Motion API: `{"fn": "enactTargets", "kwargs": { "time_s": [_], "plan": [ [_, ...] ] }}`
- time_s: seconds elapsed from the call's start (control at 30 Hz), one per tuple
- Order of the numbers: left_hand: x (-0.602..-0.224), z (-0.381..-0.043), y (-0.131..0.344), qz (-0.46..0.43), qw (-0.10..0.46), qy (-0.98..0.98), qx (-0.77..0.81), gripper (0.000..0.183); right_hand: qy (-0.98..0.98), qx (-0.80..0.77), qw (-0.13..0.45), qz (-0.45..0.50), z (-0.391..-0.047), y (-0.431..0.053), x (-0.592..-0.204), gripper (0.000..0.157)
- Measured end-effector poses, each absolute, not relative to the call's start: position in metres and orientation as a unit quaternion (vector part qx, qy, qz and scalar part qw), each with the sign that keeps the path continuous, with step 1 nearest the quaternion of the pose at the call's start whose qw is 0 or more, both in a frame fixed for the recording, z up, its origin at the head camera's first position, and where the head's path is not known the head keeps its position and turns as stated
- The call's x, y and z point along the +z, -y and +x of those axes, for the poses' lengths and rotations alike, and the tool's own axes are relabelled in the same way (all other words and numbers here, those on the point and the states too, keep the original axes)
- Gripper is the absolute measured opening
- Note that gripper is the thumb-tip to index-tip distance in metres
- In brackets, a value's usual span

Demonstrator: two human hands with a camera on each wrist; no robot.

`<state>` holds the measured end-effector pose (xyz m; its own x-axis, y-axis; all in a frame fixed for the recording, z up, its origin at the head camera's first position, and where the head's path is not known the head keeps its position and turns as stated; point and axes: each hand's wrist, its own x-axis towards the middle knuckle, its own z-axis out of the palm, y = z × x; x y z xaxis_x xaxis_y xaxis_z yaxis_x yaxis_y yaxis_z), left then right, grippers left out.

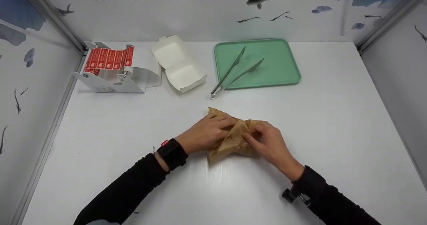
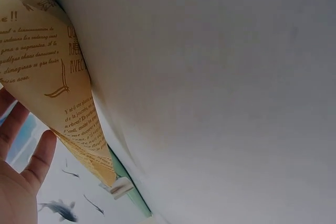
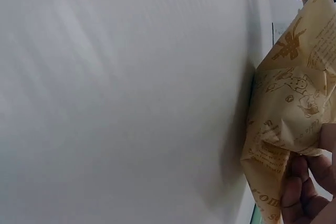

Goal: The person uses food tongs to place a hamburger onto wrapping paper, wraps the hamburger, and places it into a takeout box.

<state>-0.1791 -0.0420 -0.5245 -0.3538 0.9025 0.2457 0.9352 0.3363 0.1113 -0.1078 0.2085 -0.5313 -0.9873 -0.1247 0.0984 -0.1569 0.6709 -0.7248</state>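
A piece of brown printed wrapping paper (image 1: pixel 235 140), partly folded into a bundle with pointed corners, lies on the white table between both hands. Whatever is inside it is hidden. The left hand (image 1: pixel 208 131) rests on the paper's left side; in the left wrist view its fingers (image 2: pixel 39 158) look fairly straight and spread against the printed sheet (image 2: pixel 37 51). On the opposite side, the right hand (image 1: pixel 272 145) pinches an edge of the paper. Seen from the right wrist, its curled fingers (image 3: pixel 302 190) are at the lower part of the crumpled paper (image 3: pixel 294 98).
Behind the hands, metal tongs (image 1: pixel 230 75) lie spread, partly on a green tray (image 1: pixel 280 65). An opened white takeaway box (image 1: pixel 180 65) stands left of them. Farther left is a label dispenser (image 1: pixel 113 81) with a roll of red stickers (image 1: pixel 108 58). Printed panels (image 1: pixel 200 15) enclose the table.
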Motion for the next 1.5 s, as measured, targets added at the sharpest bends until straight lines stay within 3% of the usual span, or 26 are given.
{"fn": "enactTargets", "kwargs": {
  "time_s": [0.1,0.23,0.33,0.43,0.7,0.9,1.0,1.2,1.5],
  "plan": [
    [-0.526,-0.180,0.043,-0.560,0.079,0.816,-0.119,0.029,0.922,0.366,0.060,0.111,-0.108,-0.206,-0.532,0.022],
    [-0.527,-0.181,0.044,-0.556,0.080,0.817,-0.129,0.034,0.915,0.272,0.180,0.238,-0.110,-0.205,-0.535,0.027],
    [-0.528,-0.181,0.044,-0.555,0.086,0.816,-0.136,0.033,0.890,0.205,0.242,0.328,-0.111,-0.207,-0.538,0.040],
    [-0.528,-0.181,0.044,-0.556,0.099,0.813,-0.141,0.029,0.883,0.173,0.240,0.365,-0.109,-0.210,-0.540,0.050],
    [-0.527,-0.181,0.046,-0.546,0.066,0.817,-0.176,0.042,0.895,0.147,0.224,0.356,-0.107,-0.214,-0.540,0.043],
    [-0.527,-0.184,0.046,-0.549,0.048,0.814,-0.182,0.024,0.885,0.136,0.240,0.376,-0.111,-0.213,-0.542,0.043],
    [-0.525,-0.184,0.047,-0.552,0.035,0.810,-0.194,0.027,0.888,0.123,0.240,0.373,-0.111,-0.213,-0.541,0.038],
    [-0.525,-0.185,0.050,-0.544,0.019,0.802,-0.245,0.039,0.896,0.112,0.235,0.360,-0.113,-0.208,-0.538,0.056],
    [-0.527,-0.189,0.053,-0.541,0.048,0.806,-0.236,0.030,0.894,0.107,0.264,0.345,-0.116,-0.204,-0.535,0.058]
  ]
}}
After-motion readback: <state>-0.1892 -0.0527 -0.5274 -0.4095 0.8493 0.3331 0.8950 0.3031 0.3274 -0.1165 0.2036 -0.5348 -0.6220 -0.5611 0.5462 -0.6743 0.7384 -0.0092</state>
